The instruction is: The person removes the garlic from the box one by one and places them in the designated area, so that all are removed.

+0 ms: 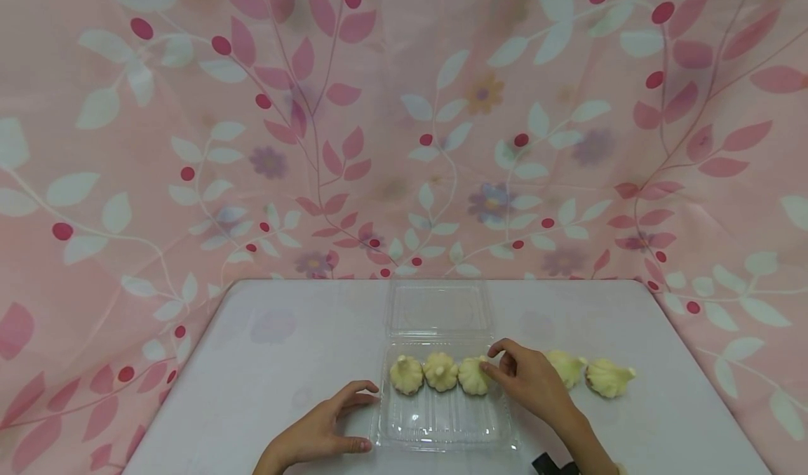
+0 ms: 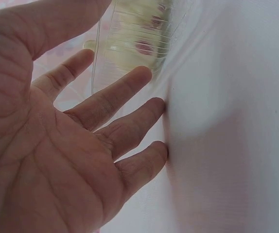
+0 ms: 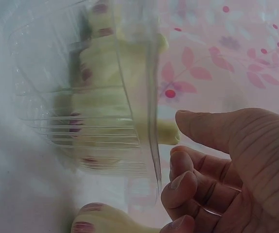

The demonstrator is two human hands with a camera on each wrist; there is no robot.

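Plastic box: lying open, lid at 12 o'clock.
Boxed bulbs: three sitting in a 9-to-3 row, stems pointing up.
Loose bulbs: two lying at 3, stems pointing likewise.
Right hand: hovering at the row's 3-o'clock bulb, thumb and fingers apart.
Left hand: spreading beside the box's 9-o'clock edge.
Table: stretching wide at 9.

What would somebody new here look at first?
Probably the big pink leafy cloth behind the table, filling most of the head view. Next come three pale yellow bun shapes in a row inside the open clear box, with two more on the table to its right. The left hand is by the box's left side, the right hand close to the row's rightmost bun.
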